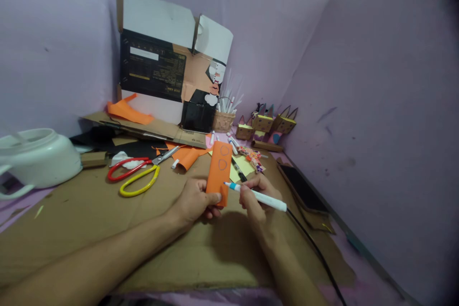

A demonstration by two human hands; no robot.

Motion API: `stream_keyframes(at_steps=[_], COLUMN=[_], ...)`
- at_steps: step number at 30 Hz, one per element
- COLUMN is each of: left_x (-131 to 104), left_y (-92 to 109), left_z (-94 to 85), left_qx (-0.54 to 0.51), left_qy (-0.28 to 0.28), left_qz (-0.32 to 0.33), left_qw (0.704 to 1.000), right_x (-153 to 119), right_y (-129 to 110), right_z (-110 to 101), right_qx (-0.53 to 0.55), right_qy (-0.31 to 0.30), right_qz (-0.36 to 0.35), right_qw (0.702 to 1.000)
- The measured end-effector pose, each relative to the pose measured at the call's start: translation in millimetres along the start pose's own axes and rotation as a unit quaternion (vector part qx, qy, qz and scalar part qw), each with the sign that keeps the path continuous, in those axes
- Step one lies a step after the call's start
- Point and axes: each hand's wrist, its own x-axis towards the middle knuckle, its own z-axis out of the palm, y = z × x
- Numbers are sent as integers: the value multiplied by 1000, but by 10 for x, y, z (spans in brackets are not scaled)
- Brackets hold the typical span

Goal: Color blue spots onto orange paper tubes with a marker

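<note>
My left hand point(195, 199) grips the lower end of an orange paper strip point(217, 172), thumb on its face and fingers behind. Two rounded outlines are drawn on the upper part of the strip. In my right hand point(258, 196) is a white marker point(268, 200) with a blue band, held like a pen. Its tip is at the strip's right edge, below the outlines; whether it touches the paper I cannot tell. Scissors point(143, 169) with red and yellow handles lie left of my left hand. Behind the strip are yellow paper point(244, 165) and a black pen point(238, 169).
Brown cardboard point(161, 258) covers the tabletop. A white pot point(43, 158) stands at the left, an unfolded box point(154, 67) leans at the back. Beside it are a basket point(224, 122) of white sticks and small cardboard animal figures point(263, 123). A phone point(303, 189) lies right; a black cable point(315, 246) runs near my right arm.
</note>
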Motion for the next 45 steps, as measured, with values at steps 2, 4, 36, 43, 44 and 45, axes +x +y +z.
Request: stream_keyframes(at_steps=[2,4,36,43,44,45], left_x=[5,7,3,-4,-6,-7], left_y=[-5,-7,-2,-12,-12,-11], left_z=[-1,-2,3,-6,-6,-5], left_qx=[-1,-1,-2,0,2,3], left_qy=[2,0,-8,-14,-13,-12], left_qz=[0,-1,-1,-4,-5,-5], left_qw=[1000,1000,1000,1000,1000,1000], right_x=[-3,-3,15,50,51,53], right_y=[8,16,33,56,68,79], right_z=[1,6,46,11,11,12], right_qx=[-6,-11,18,19,18,15], right_qy=[-6,-4,-48,-3,7,18], right_qz=[-1,-4,44,52,51,50], right_qw=[1000,1000,998,998,999,998])
